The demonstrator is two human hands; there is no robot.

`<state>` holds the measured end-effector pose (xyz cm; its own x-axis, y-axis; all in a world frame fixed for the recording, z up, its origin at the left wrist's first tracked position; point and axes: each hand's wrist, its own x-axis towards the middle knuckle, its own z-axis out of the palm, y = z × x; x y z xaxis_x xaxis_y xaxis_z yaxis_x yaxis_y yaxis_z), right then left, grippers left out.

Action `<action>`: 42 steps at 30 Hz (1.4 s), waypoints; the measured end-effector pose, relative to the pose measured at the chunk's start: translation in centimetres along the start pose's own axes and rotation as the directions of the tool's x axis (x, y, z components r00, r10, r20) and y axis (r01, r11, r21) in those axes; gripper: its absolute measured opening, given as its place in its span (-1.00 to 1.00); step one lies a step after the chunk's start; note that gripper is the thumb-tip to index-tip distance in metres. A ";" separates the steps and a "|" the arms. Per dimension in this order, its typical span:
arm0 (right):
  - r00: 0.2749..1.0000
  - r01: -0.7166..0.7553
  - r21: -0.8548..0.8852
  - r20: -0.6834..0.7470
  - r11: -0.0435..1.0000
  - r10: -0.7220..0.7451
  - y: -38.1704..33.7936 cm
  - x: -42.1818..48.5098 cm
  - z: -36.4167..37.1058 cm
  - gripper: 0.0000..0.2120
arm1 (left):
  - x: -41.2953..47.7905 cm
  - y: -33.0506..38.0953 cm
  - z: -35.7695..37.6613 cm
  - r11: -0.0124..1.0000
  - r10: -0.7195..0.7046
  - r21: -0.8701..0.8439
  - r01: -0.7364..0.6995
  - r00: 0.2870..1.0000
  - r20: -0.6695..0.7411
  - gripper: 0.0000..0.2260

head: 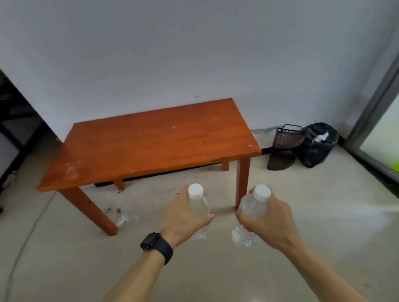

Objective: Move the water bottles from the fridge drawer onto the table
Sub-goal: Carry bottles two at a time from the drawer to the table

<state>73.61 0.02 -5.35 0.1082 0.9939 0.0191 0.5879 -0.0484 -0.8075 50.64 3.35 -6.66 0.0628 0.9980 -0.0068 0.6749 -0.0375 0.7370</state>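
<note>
Left hand grips clear bottle, cap up | right hand grips second bottle, tilted | both over floor, short of table near edge | basket, black bag right of table.

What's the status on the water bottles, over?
Left hand grips left bottle, right hand grips right bottle. Both held above floor, short of table. Path looks open.

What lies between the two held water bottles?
Nothing, in the head view: only bare floor shows between the left bottle and the right bottle; a table leg stands beyond.
</note>
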 end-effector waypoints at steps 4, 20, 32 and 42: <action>0.994 0.040 -0.009 0.098 0.999 -0.039 -5.1 3.4 7.0 -0.61 | 1.1 -6.1 -5.6 0.991 -0.132 0.016 0.133 0.988 -0.078 -0.52; 0.958 0.070 0.039 0.277 0.997 -0.078 -17.1 28.1 28.7 -0.59 | 22.8 -23.5 -22.5 0.966 -0.205 0.111 0.234 0.952 -0.226 -0.48; 0.946 0.059 0.034 0.316 0.998 -0.067 -24.0 47.4 40.7 -0.54 | 42.3 -32.1 -31.2 0.979 -0.201 -0.011 0.205 0.945 -0.257 -0.44; 0.956 -0.027 -0.023 0.293 0.999 0.032 -28.9 61.9 53.6 -0.48 | 59.8 -44.5 -37.7 0.981 -0.191 0.005 0.193 0.976 -0.108 -0.41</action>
<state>20.36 68.19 -12.44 -0.1126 0.9771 -0.1803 0.6029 -0.0771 -0.7941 -3.36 66.61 -14.36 -0.1476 0.9862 -0.0743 0.6782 0.1556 0.7182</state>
